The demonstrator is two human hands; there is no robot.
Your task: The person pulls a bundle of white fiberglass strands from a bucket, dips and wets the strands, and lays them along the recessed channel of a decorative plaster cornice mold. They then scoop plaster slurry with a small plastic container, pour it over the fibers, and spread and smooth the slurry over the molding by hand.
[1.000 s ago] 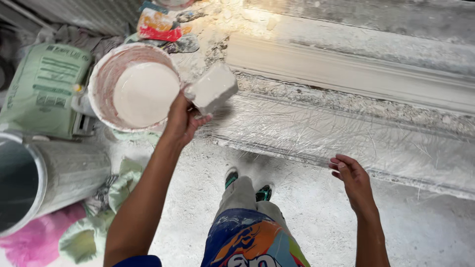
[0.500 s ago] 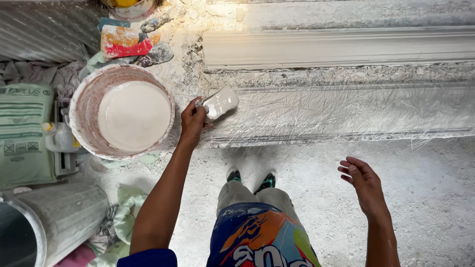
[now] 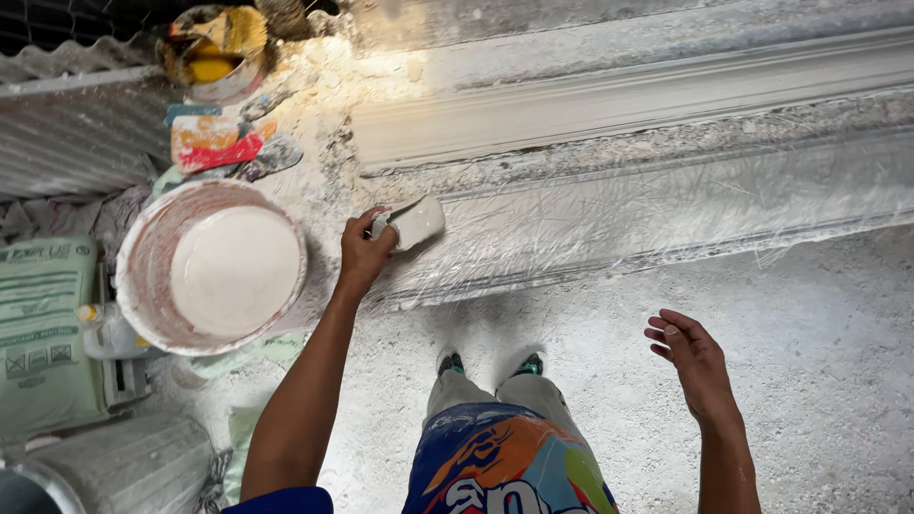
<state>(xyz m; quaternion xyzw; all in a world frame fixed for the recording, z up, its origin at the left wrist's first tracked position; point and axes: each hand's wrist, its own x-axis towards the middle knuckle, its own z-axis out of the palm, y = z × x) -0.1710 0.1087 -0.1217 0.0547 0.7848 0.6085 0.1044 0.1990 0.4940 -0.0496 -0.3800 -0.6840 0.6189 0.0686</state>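
Observation:
My left hand point(image 3: 363, 249) grips a plaster-coated scoop point(image 3: 415, 222) and holds it against the near left end of a long fibre-covered plaster strip point(image 3: 647, 205) lying on the floor. Beyond that strip a white moulded cornice piece point(image 3: 609, 100) runs the same way. A round bucket point(image 3: 143, 249) of white plaster mix stands just left of my left hand. My right hand point(image 3: 693, 359) hovers over the rough floor to the right, fingers loosely curled and apart, holding nothing. My legs in patterned shorts point(image 3: 500, 462) stand between the two hands.
A green printed sack point(image 3: 43, 328) lies at the left. A corrugated metal drum point(image 3: 114, 466) lies at bottom left. Stained rags and a dirty yellow-lined pot point(image 3: 211, 52) sit behind the bucket. Grey corrugated sheet point(image 3: 67, 133) covers the upper left. Plaster dust coats the floor.
My left hand has carried the scoop from near the bucket's rim down onto the strip's left end. My right hand has stayed raised beside me. The view has shifted.

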